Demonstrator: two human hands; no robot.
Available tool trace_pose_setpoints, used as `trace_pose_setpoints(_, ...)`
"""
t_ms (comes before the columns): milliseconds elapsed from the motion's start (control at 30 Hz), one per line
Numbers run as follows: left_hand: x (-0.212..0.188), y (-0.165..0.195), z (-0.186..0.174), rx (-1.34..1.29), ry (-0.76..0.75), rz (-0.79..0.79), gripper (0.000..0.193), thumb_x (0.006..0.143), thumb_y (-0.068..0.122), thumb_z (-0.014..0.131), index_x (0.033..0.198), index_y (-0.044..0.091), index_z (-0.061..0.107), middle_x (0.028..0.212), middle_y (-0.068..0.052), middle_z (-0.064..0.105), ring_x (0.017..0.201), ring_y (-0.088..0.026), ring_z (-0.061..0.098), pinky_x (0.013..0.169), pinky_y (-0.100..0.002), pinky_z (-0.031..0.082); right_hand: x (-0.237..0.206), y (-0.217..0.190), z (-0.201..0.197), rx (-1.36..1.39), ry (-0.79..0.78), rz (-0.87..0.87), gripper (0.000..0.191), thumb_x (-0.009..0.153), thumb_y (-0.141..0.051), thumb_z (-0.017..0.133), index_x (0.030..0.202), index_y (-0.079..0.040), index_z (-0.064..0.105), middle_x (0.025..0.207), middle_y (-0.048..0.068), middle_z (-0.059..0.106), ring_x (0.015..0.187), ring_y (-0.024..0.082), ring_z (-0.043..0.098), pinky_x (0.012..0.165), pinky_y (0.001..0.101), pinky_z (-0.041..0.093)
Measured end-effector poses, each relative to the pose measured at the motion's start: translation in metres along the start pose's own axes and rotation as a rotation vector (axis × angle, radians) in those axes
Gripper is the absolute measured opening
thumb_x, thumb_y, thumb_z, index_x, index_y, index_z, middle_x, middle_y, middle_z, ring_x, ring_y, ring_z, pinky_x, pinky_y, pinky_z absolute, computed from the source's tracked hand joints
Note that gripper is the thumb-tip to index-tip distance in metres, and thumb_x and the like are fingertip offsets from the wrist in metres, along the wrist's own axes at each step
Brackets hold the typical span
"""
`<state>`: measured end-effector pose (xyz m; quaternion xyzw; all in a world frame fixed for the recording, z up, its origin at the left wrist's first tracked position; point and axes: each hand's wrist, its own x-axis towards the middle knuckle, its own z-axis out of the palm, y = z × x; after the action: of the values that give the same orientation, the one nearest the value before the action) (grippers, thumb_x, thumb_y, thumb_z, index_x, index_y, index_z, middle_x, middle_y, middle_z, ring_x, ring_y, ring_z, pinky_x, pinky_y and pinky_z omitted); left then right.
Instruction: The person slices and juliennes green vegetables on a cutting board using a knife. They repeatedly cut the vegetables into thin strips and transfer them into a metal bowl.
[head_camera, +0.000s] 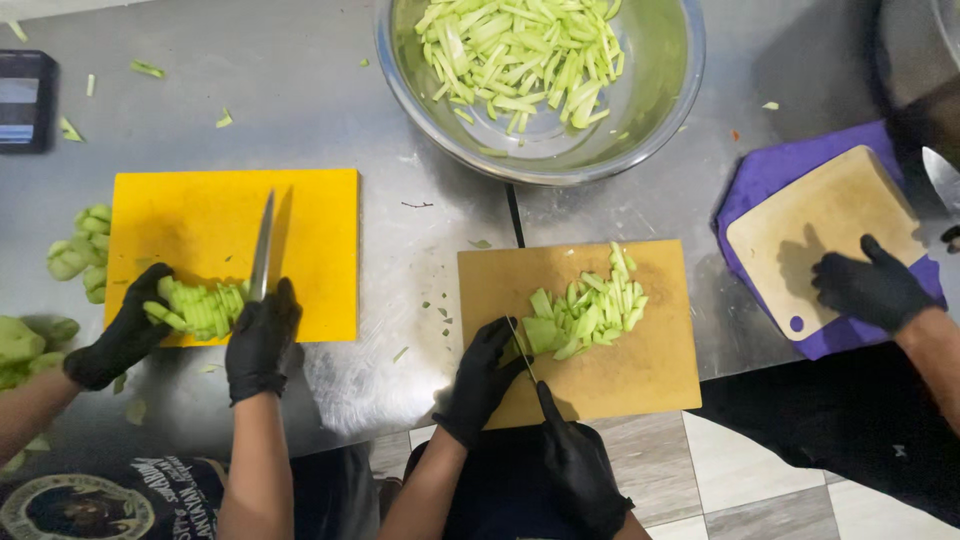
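my left hand (480, 380) curls onto the pale green vegetable pieces (585, 310) at centre frame on the brown cutting board (640, 375), pinning them so they don't slide; my right hand (575, 465) is closed around the knife (520, 350), its blade beside my knuckles

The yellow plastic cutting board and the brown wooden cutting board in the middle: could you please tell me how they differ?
The yellow plastic cutting board lies further left; the brown wooden cutting board lies below the steel bowl. The yellow board's pale green vegetable pieces sit at its near edge, the wooden board's sliced pile mid-board. Both are rectangular and rest on the steel table.
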<state>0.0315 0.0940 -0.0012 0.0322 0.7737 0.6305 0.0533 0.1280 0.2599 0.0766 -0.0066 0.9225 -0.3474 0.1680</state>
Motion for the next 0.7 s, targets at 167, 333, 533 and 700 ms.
trace_pose_setpoints(167,-0.002,-0.009,0.003,0.054,0.022,-0.002,0.064,0.082,0.013,0.084,0.14,0.006,0.059,0.136,-0.014,0.061,0.115,-0.029,0.067,0.088,-0.034,0.058,0.001,0.005,0.003,0.029,0.016,-0.028,0.08,0.088,-0.005,0.056,0.161,-0.019,0.025,0.07,0.017,0.061,0.067,0.033,0.063,0.065,0.0447,0.05)
trace_pose_setpoints(333,-0.007,-0.002,-0.004,-0.028,0.002,0.088,0.068,0.081,0.006,0.08,0.143,0.001,0.052,0.137,-0.018,0.057,0.115,-0.031,0.064,0.091,-0.036,0.055,0.0,0.0,0.001,0.098,-0.009,-0.011,0.078,0.09,-0.005,0.053,0.161,-0.018,0.023,0.073,0.016,0.064,0.068,0.033,0.063,0.066,0.0451,0.05)
trace_pose_setpoints(533,-0.011,-0.004,0.001,-0.049,0.161,0.064,0.045,0.089,0.001,0.068,0.133,0.003,0.062,0.124,-0.014,0.067,0.106,-0.026,0.071,0.09,-0.033,0.058,0.003,-0.004,-0.002,0.092,-0.05,0.06,0.079,0.09,-0.004,0.052,0.162,-0.02,0.025,0.072,0.017,0.061,0.067,0.033,0.062,0.066,0.0438,0.05)
trace_pose_setpoints(700,-0.01,-0.012,0.015,-0.05,0.256,0.092,0.036,0.09,0.002,0.071,0.126,0.002,0.065,0.12,-0.014,0.068,0.106,-0.027,0.07,0.089,-0.033,0.057,0.004,0.004,-0.001,0.119,-0.056,0.005,0.083,0.086,-0.001,0.054,0.162,-0.018,0.024,0.072,0.016,0.061,0.066,0.031,0.062,0.065,0.0415,0.051)
